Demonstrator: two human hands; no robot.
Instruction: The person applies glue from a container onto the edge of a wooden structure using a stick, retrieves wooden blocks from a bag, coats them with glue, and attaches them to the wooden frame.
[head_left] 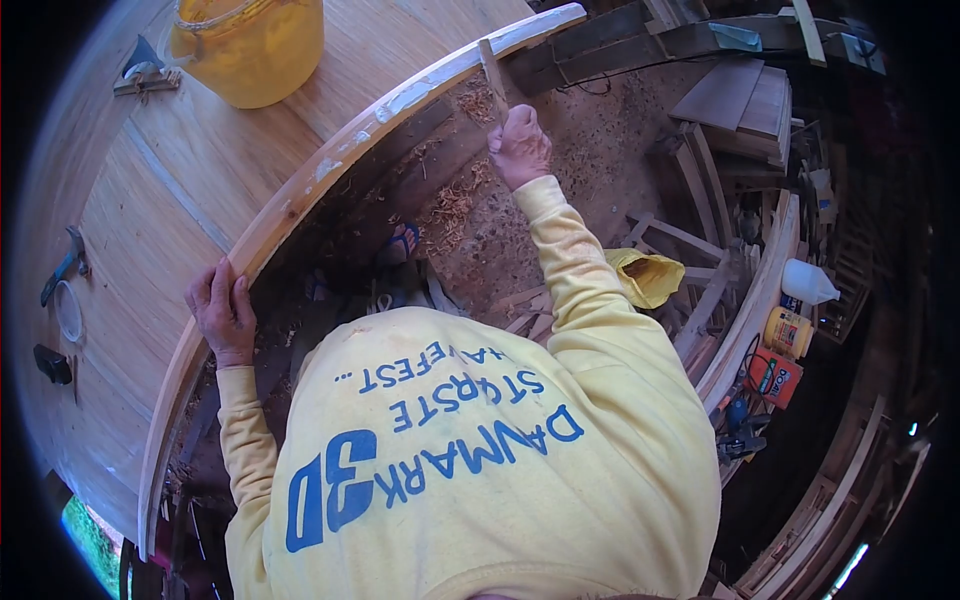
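A long curved wooden rim [290, 208] edges the planked wooden surface, with white smears of filler [410, 95] along its upper stretch. On the lower part of this rim rests my left hand [222, 312], its fingers bent and apart over the wood. My right hand [521, 147] is closed in a fist around a flat wooden stick [494, 82]. The stick points up, and its far end overlaps the smeared rim; whether they touch I cannot tell.
A yellow bucket [250, 55] stands on the planks. A hammer-like tool [65, 266] and a tape roll [68, 310] lie at left. Wood shavings [462, 205] litter the floor. At right are a yellow bag [645, 277], stacked boards [735, 100] and a white bottle [808, 283].
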